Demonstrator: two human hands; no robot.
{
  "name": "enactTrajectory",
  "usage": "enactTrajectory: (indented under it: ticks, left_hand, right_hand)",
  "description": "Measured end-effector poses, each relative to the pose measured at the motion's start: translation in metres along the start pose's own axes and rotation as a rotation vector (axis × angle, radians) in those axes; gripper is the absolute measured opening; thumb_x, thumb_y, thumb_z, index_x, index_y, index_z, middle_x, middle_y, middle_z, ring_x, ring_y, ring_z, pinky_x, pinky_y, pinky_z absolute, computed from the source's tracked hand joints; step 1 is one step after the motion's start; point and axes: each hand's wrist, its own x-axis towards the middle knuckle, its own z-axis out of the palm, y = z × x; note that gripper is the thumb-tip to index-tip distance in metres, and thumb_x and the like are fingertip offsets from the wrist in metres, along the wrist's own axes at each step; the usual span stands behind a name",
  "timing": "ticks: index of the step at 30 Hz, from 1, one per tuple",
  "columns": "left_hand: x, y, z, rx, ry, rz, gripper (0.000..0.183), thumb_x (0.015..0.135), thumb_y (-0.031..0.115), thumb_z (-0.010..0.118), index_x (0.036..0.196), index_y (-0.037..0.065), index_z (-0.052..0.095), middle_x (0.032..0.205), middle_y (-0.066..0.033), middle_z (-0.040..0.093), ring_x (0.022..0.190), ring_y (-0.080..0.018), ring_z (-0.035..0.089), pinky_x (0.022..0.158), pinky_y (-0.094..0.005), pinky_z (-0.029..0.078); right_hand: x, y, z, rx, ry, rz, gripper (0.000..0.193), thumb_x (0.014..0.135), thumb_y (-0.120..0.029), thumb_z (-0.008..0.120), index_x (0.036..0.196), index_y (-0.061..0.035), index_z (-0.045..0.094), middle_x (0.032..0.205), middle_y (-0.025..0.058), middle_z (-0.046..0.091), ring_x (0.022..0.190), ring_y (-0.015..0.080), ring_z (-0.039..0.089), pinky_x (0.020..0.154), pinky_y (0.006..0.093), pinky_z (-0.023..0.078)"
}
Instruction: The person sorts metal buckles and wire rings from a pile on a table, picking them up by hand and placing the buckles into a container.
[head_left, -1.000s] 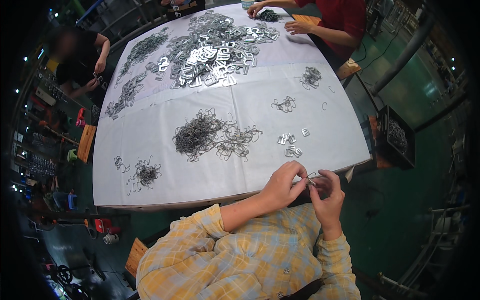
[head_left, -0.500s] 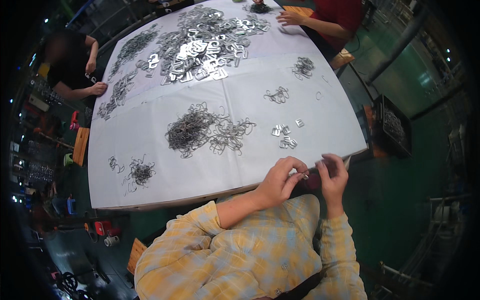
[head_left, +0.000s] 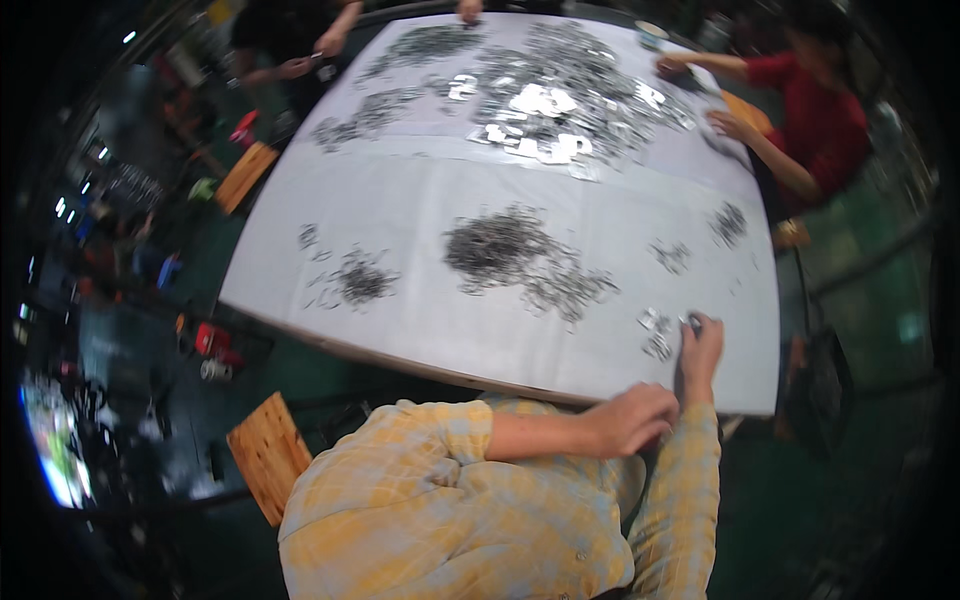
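Observation:
My right hand (head_left: 703,350) reaches over the table's near right part, its fingertips pinched at a small flat silver metal buckle (head_left: 686,321). Just to its left lie several more of these silver buckles (head_left: 655,347) in a loose cluster. Closer to me, at the table's front edge, my left hand (head_left: 638,418) is curled closed beside my right forearm. Whatever its fingers hold is hidden and smeared by motion.
On the white table (head_left: 400,210) lie a dark pile of bent wire hooks (head_left: 495,245), smaller wire heaps (head_left: 362,280) and a large heap of shiny metal pieces (head_left: 570,105). A person in red (head_left: 820,120) works at the right; others stand along the far side.
My right hand has left the spot beside my left hand and gone forward onto the table, to the lone buckle. The whole view has swung left, so the table sits further right.

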Motion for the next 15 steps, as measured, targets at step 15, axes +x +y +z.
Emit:
enactTrajectory:
  ticks: [15]
  left_hand:
    - [0.004,-0.006,0.011,-0.051,0.094,-0.038,0.011,0.081,0.006,0.056,0.088,0.005,0.047,0.083,-0.0104,0.050,0.081,-0.0296,0.049,0.076,-0.0381,0.037]
  right_hand:
    - [-0.041,-0.053,-0.085,0.802,-0.225,0.319,0.021,0.082,-0.001,0.061,0.103,0.0021,0.058,0.078,0.0019,0.055,0.070,0.0085,0.053,0.061,0.0210,0.042]
